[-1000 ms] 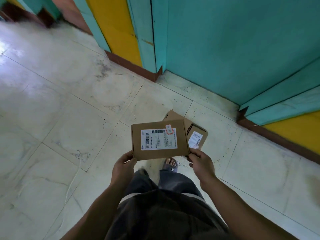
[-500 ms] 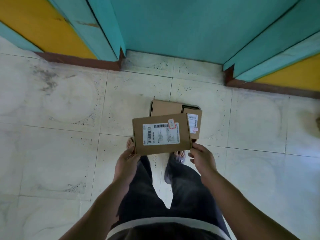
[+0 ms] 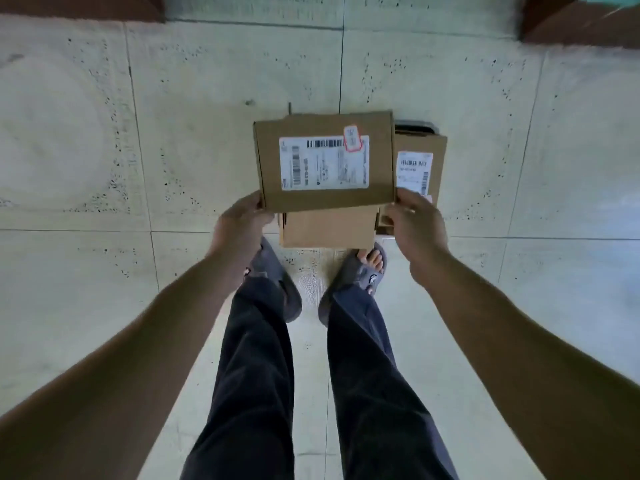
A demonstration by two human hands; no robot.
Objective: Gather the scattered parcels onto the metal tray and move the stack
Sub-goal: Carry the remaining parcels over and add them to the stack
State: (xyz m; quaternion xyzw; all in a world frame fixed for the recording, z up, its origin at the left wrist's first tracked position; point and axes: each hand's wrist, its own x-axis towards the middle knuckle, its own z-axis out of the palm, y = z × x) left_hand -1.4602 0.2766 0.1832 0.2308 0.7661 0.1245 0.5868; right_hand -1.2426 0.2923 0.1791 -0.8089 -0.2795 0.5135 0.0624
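Tally: 3 parcels, 1 metal tray (image 3: 415,125), 2 hands, 2 sandals (image 3: 360,275).
Top parcel (image 3: 325,161) as reference: second parcel (image 3: 420,147) right of it, third parcel (image 3: 329,228) under near edge, left hand (image 3: 242,220) and right hand (image 3: 415,226) at near corners.

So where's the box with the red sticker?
The red-sticker box is mid-frame in the head view, on top of the stack, held between the left hand and right hand.

Both sandals (image 3: 364,273) now side by side beneath the parcel stack (image 3: 325,161), a plain lower box (image 3: 329,227) newly showing
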